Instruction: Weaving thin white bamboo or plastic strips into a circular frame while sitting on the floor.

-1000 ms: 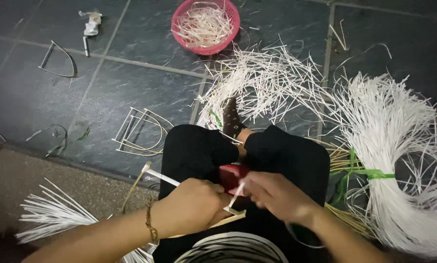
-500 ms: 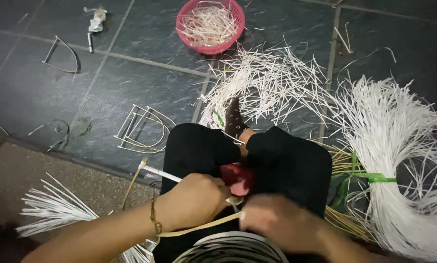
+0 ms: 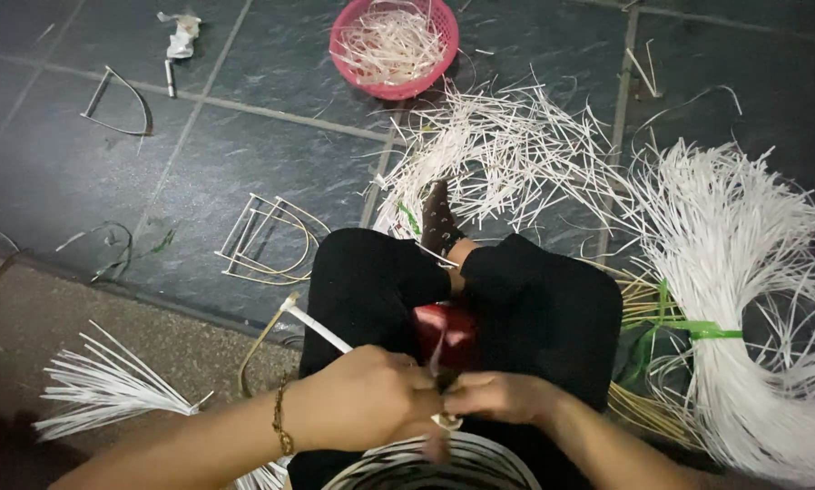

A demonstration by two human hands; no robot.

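I see left hand closed around white strip; long axis runs up-left from fist, over lap. Right hand pinched shut at strip's near end, touching left. Red tool just above both.

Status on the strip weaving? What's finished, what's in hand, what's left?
Done: several bent D-shaped frames lie on the floor. In hand: left hand and right hand work a white strip over the lap, by a red object. Left: a big tied bundle and loose cut strips unused.
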